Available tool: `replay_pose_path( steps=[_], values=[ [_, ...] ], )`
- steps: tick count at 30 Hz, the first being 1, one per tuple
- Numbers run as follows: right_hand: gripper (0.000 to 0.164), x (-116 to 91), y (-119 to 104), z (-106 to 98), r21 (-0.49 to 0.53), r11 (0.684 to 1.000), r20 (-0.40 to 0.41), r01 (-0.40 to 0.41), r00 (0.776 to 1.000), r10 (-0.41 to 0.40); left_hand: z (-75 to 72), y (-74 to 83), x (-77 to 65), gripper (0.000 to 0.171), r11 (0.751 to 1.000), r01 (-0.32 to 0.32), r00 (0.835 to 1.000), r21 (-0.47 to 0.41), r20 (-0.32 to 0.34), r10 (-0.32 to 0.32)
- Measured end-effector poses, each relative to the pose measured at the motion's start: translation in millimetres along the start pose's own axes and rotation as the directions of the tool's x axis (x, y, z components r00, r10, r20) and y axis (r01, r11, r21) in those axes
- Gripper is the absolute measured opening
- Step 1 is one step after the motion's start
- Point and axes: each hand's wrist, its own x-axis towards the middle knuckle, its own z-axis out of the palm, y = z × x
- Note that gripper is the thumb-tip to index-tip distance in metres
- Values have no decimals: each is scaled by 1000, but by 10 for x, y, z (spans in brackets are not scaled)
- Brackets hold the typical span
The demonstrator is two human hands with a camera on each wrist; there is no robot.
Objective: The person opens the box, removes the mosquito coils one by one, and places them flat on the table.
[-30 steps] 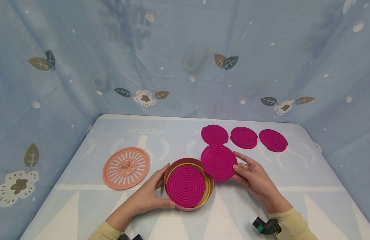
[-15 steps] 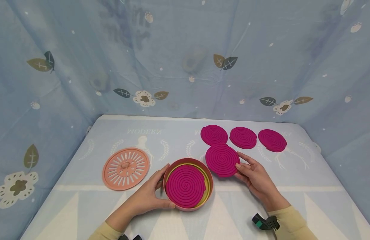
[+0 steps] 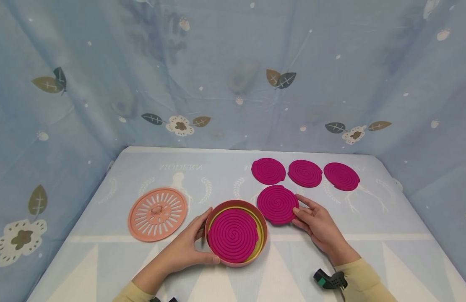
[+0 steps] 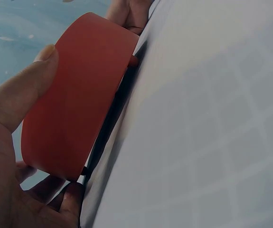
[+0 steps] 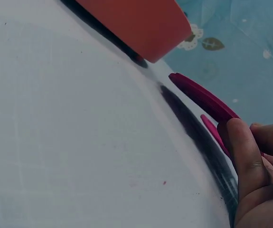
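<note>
While the left hand (image 3: 187, 246) clamps thumb and fingers about the wall of the tin (image 3: 236, 203), the right hand (image 3: 317, 224) pinches the held coil (image 3: 277, 204) by its right edge. Here's the key relation: that coil extends left from the right fingertips, clear of the table (image 3: 293, 264), just right of the tin and toward its far side; being round, it offers no real long axis, and the right hand is nearer. Inside the tin, another coil (image 3: 233, 235) sits left of centre, exposing a gold-coloured inner ring (image 3: 261, 235). And what textures: thin, matte magenta spirals, ridged, brittle I'd guess; a smooth salmon wall, probably metal. Far right, three more coils (image 3: 305, 173) line up; over left lies the round, slotted lid (image 3: 157, 209).
</note>
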Motion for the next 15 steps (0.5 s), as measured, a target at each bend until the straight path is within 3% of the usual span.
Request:
replay_pose_path(
  steps=[8, 15],
  values=[
    [65, 37, 18, 29, -28, 1000, -23, -9, 1000, 8, -8, -19, -3, 124, 1000, -13, 1000, 1, 3, 13],
    [69, 32, 21, -3, -26, 999, 16, -37, 999, 37, 6, -24, -3, 123, 1000, -10, 1000, -8, 8, 10]
  ],
)
